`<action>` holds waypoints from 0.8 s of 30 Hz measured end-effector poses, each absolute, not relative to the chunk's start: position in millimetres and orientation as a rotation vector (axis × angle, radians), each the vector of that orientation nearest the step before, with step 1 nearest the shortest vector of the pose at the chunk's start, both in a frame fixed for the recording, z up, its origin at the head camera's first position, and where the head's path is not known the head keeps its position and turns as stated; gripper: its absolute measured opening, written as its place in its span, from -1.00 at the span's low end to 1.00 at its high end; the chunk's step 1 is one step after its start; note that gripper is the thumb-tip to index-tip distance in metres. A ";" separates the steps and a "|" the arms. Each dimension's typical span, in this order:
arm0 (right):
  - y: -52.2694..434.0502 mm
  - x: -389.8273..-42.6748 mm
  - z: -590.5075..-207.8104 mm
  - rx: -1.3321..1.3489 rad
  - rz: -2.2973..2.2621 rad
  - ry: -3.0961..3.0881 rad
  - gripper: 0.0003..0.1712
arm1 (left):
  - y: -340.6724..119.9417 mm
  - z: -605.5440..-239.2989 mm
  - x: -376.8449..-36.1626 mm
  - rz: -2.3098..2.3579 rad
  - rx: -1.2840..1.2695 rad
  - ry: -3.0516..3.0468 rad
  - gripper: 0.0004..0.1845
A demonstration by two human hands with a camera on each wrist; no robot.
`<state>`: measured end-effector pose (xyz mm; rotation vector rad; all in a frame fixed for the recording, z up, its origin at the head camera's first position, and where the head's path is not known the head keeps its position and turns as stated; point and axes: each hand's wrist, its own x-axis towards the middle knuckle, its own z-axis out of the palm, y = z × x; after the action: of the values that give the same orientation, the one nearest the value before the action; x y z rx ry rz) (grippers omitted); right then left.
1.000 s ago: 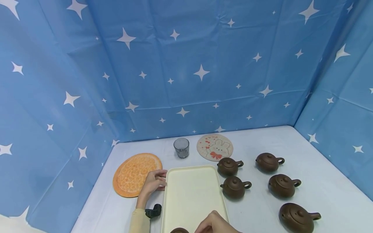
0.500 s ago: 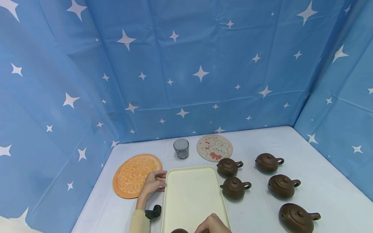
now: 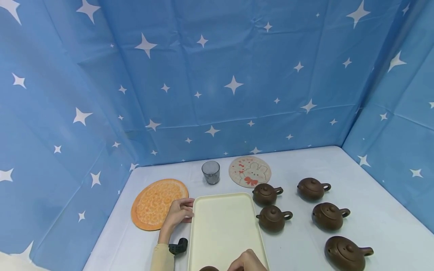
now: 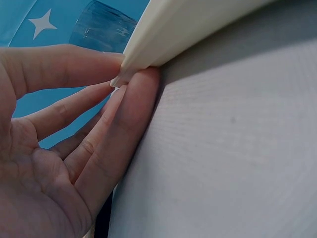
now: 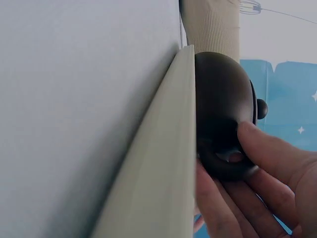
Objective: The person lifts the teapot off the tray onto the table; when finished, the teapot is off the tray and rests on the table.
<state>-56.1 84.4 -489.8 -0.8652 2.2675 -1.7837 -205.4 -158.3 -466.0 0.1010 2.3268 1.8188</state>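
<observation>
A cream tray [image 3: 225, 229] lies lengthwise on the white table. My left hand [image 3: 179, 212] is at its left edge; in the left wrist view, thumb and fingers pinch the tray's rim [image 4: 141, 49]. At the tray's near end sits a dark brown teapot [image 3: 209, 268], mostly cut off by the frame's bottom. The right wrist view shows my right hand [image 5: 267, 183] gripping this teapot [image 5: 223, 89] by its loop handle, thumb above and fingers below. From the head, only the back of my right hand [image 3: 249, 261] shows.
Two teapots [image 3: 272, 218] stand just right of the tray, and several more [image 3: 328, 216] farther right. An orange round mat [image 3: 159, 203] lies left. Behind the tray are a grey glass [image 3: 211, 173] and a rabbit-print round mat [image 3: 250, 172]. Blue star-patterned cloth [image 3: 203, 94] walls the table.
My right hand has shifted slightly toward the left and nearer to me, with the teapot's visible part a touch lower. My left hand stays at the tray's edge.
</observation>
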 end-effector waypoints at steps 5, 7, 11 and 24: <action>84.0 -54.4 -491.4 -0.879 -1.840 2.226 -0.76 | -163.1 -489.1 -218.3 1.813 0.060 2.340 -0.43; 84.3 -54.6 -491.0 -0.864 -1.862 2.193 -0.78 | -163.7 -492.2 -220.0 1.814 0.053 2.340 -0.43; 87.1 -56.3 -487.6 -0.785 -1.903 2.146 -0.87 | -163.4 -491.2 -219.5 1.822 0.064 2.333 -0.43; 129.1 -67.9 -461.6 -0.616 -1.947 2.014 -0.81 | -164.3 -493.8 -220.3 1.818 0.105 2.346 -0.45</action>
<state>-67.9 129.1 -461.6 -0.6158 2.0142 -1.9466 -220.3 -164.3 -493.8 0.1050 2.3463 1.8180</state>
